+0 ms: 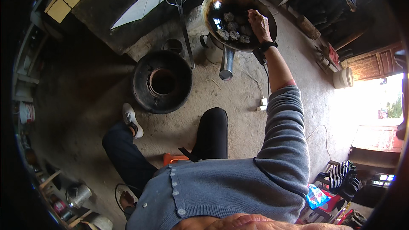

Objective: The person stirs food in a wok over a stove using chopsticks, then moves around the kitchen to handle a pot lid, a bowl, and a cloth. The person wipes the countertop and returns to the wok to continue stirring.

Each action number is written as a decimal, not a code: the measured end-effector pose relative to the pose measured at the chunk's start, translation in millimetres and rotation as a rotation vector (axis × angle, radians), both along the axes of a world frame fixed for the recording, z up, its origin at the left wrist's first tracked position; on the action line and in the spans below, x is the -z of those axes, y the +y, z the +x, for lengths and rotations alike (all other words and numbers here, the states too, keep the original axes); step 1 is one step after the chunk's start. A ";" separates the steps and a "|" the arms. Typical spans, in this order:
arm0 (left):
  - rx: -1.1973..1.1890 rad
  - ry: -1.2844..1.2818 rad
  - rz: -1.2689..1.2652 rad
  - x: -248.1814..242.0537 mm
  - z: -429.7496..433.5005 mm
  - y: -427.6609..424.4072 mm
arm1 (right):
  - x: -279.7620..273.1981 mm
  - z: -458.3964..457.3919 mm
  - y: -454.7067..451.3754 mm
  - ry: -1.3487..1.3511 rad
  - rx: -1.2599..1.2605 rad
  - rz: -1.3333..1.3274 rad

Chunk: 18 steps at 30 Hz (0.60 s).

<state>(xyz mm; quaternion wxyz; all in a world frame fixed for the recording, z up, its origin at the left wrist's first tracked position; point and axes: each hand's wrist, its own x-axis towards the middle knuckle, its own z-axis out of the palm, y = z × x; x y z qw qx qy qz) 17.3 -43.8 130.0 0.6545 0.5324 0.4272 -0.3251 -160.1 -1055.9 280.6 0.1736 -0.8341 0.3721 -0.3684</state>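
A round wok [211, 12] with a metal tube handle stands on a metal stove or pot [212, 54] on the floor. Several dark, rough, round pieces [234, 35], apparently food, lie in its oily bowl. My right hand [258, 24] is over the wok's right side, fingers bent together; whether they pinch something small cannot be told. My left hand [127, 199] hangs low beside my body at the lower left, in shadow, near a dark cord. Left of the wok are long metal tongs [183, 25] and a wide black round stove [140, 86] with a central opening.
A white plug and socket [262, 104] with cables lie on the concrete floor right of my knee. A white bucket [343, 78] is near the bright doorway. An orange stool [174, 158] is under me. A metal pot [80, 195] stands at the lower left, a blue packet [317, 196] at the lower right.
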 end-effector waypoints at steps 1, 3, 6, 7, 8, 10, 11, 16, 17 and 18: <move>-0.002 -0.031 0.054 -0.8 3.2 -6.2 | 1.4 3.3 0.2 -0.046 -0.023 0.086; -0.005 -0.093 0.160 -0.6 6.4 -12.0 | 9.4 7.4 2.5 -0.006 -0.042 0.036; 0.256 -0.081 0.067 1.7 9.8 -6.6 | 7.8 15.5 14.5 -0.104 -0.115 0.189; 0.210 -0.056 0.100 4.4 7.0 -2.0 | 2.2 20.4 19.6 -0.140 -0.137 0.230; 0.174 -0.027 0.135 8.4 6.1 2.2 | -4.0 19.1 23.9 -0.173 -0.149 0.274; 0.221 -0.009 -0.125 12.2 7.3 12.9 | -19.5 13.3 29.1 -0.176 -0.096 0.307; 0.312 -0.026 -0.404 18.3 17.7 42.0 | -20.5 4.5 29.9 -0.191 -0.062 0.339; 0.162 -0.036 0.250 20.5 11.5 10.9 | -25.7 -13.5 41.1 -0.149 -0.075 0.423; 0.130 -0.055 0.236 20.3 13.4 3.8 | -23.9 -15.0 40.6 -0.153 -0.070 0.416; 0.091 -0.071 0.209 23.2 10.6 5.1 | -23.6 -9.7 41.9 -0.154 -0.077 0.409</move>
